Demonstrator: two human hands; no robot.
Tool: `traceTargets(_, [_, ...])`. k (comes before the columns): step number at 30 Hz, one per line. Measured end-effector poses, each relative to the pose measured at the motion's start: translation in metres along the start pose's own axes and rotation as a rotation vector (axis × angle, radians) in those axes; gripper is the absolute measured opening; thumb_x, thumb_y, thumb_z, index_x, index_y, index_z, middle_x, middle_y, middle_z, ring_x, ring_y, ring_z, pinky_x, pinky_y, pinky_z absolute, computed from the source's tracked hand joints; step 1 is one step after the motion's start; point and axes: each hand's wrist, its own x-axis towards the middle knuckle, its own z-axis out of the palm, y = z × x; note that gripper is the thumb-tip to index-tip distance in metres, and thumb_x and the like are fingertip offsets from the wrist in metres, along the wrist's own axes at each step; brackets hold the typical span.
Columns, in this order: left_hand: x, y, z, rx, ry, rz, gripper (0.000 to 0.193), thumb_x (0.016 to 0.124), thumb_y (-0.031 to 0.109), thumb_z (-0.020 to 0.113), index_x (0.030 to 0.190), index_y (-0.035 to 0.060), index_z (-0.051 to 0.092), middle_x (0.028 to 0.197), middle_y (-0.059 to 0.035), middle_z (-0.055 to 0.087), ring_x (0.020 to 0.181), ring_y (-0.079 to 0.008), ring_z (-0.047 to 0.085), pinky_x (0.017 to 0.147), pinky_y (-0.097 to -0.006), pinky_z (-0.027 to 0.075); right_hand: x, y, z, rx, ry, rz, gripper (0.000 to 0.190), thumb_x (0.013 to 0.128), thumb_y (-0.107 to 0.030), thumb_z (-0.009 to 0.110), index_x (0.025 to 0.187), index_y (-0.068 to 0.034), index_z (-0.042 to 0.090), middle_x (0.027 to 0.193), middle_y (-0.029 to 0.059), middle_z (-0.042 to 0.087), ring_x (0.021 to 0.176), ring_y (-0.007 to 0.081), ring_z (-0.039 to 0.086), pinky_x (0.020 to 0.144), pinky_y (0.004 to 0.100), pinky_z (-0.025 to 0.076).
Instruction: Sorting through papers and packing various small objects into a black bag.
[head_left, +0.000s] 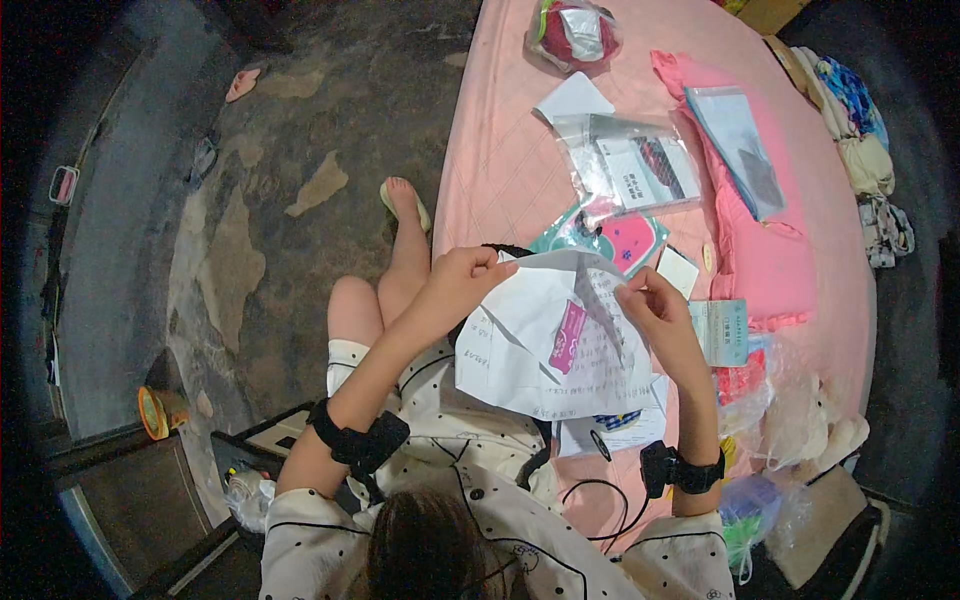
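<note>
A creased white sheet of paper (517, 360) with handwriting is spread above my lap. My left hand (469, 276) pinches its upper left edge between thumb and fingers. At the upper right edge, my right hand (658, 304) grips the same sheet with bent fingers. On the paper's middle lies a small purple packet or label (568, 337) bearing white writing; whether it is loose or stuck on cannot be told. Partly hidden under the sheet are more papers (611, 439) and a piece of blue checked material (619, 420). Just beyond the sheet is a teal and pink watermelon-patterned pouch (630, 240).
I sit at the edge of a bed with a pink quilted cover (502, 127). On it are a clear plastic bag holding a printed booklet (649, 172), a zip pouch (739, 150), pink fabric (772, 262) and a folded leaflet (724, 334). A black cable (622, 502) loops beside my right arm.
</note>
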Motion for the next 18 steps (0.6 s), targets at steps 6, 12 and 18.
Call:
traceTargets(6, [-0.006,0.011,-0.003,-0.121,-0.054,-0.003,0.027,0.081,0.025,0.052,0.061,0.0070,0.048,0.053,0.0100,0.033,0.049,0.0000,0.028,0.041,-0.0176,0.021,-0.011,-0.022,0.003,0.044,-0.007,-0.041,0.015,0.081,-0.012,0.050,0.070,-0.005,0.043,0.054,-0.0072,0.037,0.048,0.0000,0.030,0.041,0.0163,0.022])
traceTargets(12, [-0.012,0.020,-0.004,-0.187,-0.066,-0.015,0.030,0.081,0.023,0.053,0.060,0.0027,0.045,0.050,0.0078,0.036,0.047,-0.0011,0.028,0.040,-0.0202,0.022,-0.022,-0.042,0.003,0.067,0.008,-0.025,0.015,0.082,-0.011,0.049,0.070,-0.006,0.041,0.053,-0.0081,0.033,0.048,-0.0006,0.027,0.042,0.0162,0.019])
traceTargets(18, [-0.016,0.037,-0.003,0.056,0.095,0.083,0.023,0.079,0.019,0.055,0.069,0.0013,0.045,0.048,0.0037,0.035,0.045,-0.0032,0.030,0.040,-0.0212,0.023,-0.017,-0.025,0.001,0.102,-0.001,-0.016,0.015,0.082,-0.012,0.048,0.070,-0.008,0.041,0.053,-0.0084,0.031,0.046,-0.0005,0.025,0.041,0.0166,0.018])
